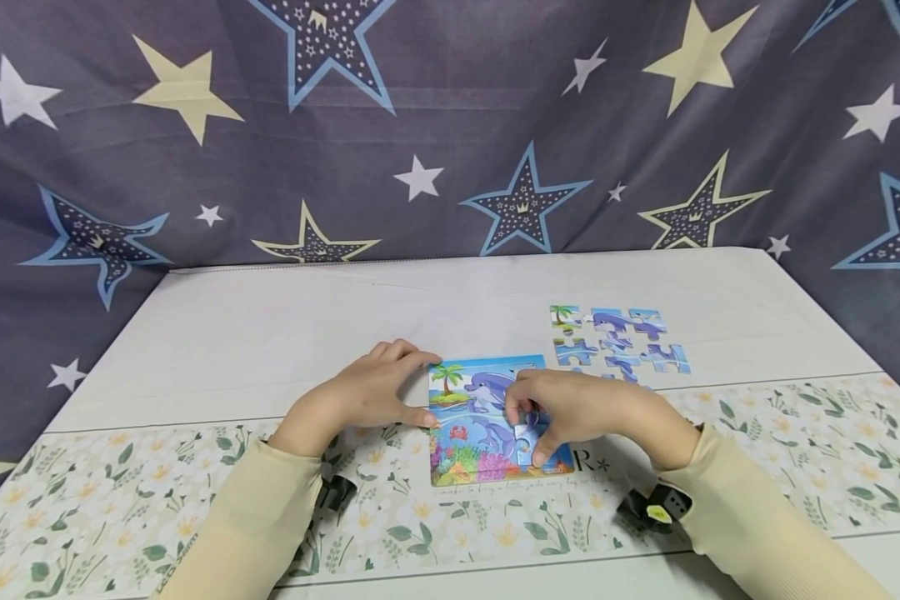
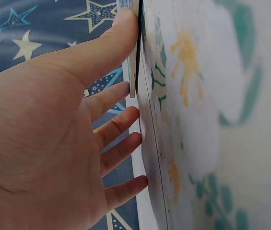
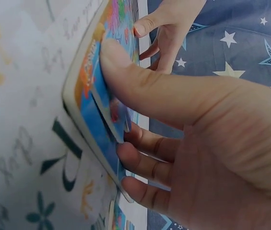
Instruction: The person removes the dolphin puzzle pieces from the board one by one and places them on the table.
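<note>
A dolphin jigsaw board [image 1: 461,475] lies on the table with a sea picture on it. My left hand [image 1: 378,387] rests at its left side, thumb on the edge and index finger by the upper corner; in the left wrist view the other fingers extend loosely beside the board [image 2: 133,72]. Over the board's right part, my right hand [image 1: 577,404] pinches a blue jigsaw piece [image 1: 523,446] between thumb and bent fingers. The right wrist view shows that piece [image 3: 105,108] tilted, partly raised off the board, its far side hidden by the thumb.
Several loose jigsaw pieces [image 1: 576,352] lie behind and right of the board, some partly hidden by the right hand. A floral runner [image 1: 217,467] crosses the white table [image 1: 307,325]. A star-patterned curtain [image 1: 420,108] hangs behind it.
</note>
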The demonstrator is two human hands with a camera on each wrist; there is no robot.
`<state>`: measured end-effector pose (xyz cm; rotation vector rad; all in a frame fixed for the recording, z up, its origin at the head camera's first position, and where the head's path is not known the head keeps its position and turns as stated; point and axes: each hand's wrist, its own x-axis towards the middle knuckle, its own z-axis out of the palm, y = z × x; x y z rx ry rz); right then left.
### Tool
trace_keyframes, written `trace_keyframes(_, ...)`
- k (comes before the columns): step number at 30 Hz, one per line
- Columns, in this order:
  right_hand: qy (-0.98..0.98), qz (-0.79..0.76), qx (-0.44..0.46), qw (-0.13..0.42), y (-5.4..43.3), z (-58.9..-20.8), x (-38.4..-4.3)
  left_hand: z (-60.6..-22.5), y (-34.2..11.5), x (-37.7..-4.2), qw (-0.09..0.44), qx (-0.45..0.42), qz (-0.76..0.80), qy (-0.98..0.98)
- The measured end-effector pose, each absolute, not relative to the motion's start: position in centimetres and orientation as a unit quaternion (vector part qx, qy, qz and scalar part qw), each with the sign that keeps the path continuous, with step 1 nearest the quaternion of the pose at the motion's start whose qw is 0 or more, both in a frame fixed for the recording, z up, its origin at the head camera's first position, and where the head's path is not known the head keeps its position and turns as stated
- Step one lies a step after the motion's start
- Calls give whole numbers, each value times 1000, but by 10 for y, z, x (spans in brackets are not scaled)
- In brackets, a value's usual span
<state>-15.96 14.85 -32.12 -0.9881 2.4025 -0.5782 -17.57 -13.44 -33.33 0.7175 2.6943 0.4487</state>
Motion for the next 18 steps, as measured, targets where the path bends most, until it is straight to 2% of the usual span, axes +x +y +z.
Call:
trace_keyframes(8, 847, -265, -366, 282, 155, -313, -162, -334, -134, -176, 156, 250, 155, 943)
trace_keyframes(18, 840, -299, -365, 268, 165, -310, -170, -334, -135, -175, 156, 252, 154, 942)
